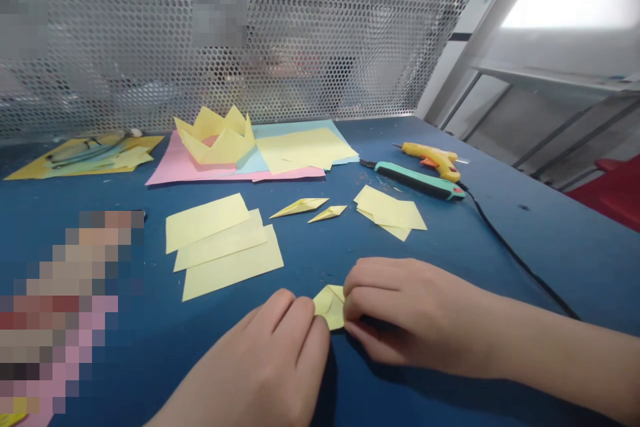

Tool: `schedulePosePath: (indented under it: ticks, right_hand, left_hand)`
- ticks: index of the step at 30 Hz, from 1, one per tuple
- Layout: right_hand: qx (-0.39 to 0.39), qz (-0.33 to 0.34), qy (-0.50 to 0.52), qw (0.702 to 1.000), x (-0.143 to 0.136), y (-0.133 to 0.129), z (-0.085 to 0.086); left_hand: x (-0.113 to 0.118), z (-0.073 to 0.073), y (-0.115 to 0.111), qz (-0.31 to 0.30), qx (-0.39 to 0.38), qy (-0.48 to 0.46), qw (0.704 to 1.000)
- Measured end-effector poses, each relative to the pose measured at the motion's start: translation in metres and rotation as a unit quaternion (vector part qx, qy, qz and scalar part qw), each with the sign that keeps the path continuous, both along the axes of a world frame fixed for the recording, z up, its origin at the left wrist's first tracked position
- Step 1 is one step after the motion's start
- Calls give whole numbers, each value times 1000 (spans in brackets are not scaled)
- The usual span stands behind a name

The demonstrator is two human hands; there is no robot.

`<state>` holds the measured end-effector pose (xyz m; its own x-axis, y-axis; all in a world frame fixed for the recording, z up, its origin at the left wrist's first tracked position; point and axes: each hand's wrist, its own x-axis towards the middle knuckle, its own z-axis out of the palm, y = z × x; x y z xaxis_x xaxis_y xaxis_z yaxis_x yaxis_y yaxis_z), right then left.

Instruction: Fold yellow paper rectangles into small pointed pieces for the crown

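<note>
A small folded yellow paper piece (pixel 330 307) lies on the blue table between my hands. My left hand (pixel 280 353) is closed on its left edge, with fingertips pressed together. My right hand (pixel 410 310) pinches the right side of the same piece, and its fingers hide that part. Beyond my hands are three overlapping pale yellow paper strips (pixel 230 267) on the left. Two slim folded yellow pieces (pixel 300 207) lie in the middle. Several small yellow sheets (pixel 387 208) sit overlapped to the right.
A yellow paper crown (pixel 215 140) stands on pink paper (pixel 165 167) near the perforated metal screen (pixel 300 33). At right lie a green-and-black cutter-like tool (pixel 420 181) and a yellow glue gun (pixel 430 157); a black cord (pixel 515 250) runs toward my right forearm. Pixelation covers the left front.
</note>
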<state>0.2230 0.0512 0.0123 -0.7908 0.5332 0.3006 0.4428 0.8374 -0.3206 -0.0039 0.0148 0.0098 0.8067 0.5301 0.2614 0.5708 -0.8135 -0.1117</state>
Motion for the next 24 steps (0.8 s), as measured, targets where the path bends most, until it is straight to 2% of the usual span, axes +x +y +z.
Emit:
schedulePosePath:
  ticks: [6, 15, 18, 24]
  right_hand:
    - [14, 22, -6, 1000, 0, 0, -1]
    - [34, 5, -6, 999, -3, -7, -4]
    - [1, -13, 14, 1000, -4, -6, -4]
    - [-124, -73, 49, 988, -12, -2, -1]
  left_hand:
    - [8, 5, 7, 39, -22, 4, 999]
    - [9, -1, 10, 59, -63, 16, 996]
    - [9, -1, 11, 64, -62, 19, 996]
    - [9, -4, 8, 80, -35, 19, 996]
